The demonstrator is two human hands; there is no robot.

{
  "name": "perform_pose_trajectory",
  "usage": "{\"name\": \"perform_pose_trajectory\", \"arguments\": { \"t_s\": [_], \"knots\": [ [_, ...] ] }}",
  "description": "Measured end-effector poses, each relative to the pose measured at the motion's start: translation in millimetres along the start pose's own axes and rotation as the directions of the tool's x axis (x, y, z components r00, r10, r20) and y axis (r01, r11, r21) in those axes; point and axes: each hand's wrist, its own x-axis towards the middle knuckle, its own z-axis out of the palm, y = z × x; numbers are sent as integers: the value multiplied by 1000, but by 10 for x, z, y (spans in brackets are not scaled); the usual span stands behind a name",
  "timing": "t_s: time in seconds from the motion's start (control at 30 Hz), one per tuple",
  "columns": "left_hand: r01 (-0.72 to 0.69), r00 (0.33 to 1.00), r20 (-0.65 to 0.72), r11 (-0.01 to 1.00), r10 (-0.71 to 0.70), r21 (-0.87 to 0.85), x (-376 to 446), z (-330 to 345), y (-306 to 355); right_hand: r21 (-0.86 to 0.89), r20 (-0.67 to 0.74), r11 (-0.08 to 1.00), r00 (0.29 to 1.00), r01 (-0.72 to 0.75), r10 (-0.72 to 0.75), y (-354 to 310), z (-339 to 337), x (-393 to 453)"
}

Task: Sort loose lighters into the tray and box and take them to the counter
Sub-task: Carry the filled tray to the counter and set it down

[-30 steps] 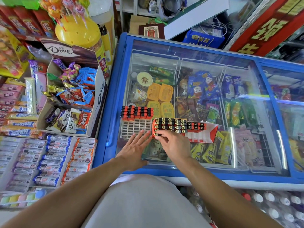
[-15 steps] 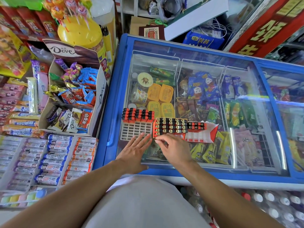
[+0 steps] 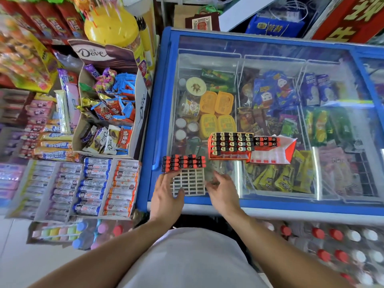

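Observation:
A white grid tray [image 3: 190, 182] lies on the freezer's glass lid near its front edge. Red and black lighters [image 3: 184, 163] fill its far rows. My left hand [image 3: 166, 193] holds the tray's left edge, thumb lying over the near corner. My right hand [image 3: 222, 190] is blurred, its fingers spread loosely against the tray's right edge. Farther back to the right stands an orange box [image 3: 229, 155] packed with black-topped lighters. A few loose lighters [image 3: 266, 141] lie on its open red and white flap [image 3: 274, 154].
The blue-framed chest freezer [image 3: 158, 121] has ice creams under its glass. To its left are a Dove chocolate display [image 3: 108, 113] and rows of candy packs [image 3: 91, 188]. Bottles with coloured caps [image 3: 324, 246] stand below the freezer's front.
The tray has slid toward me and left, away from the box. My right hand left the box and came to the tray's right edge. My left hand shifted onto the tray's left edge.

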Motion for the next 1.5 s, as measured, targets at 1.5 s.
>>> {"name": "perform_pose_trajectory", "arguments": {
  "t_s": [1.5],
  "knots": [
    [212,967,1,800,-256,-561,-1590,-1119,-1417,408,158,907,970,106,-184,-374,1087,-1852]
  ]
}}
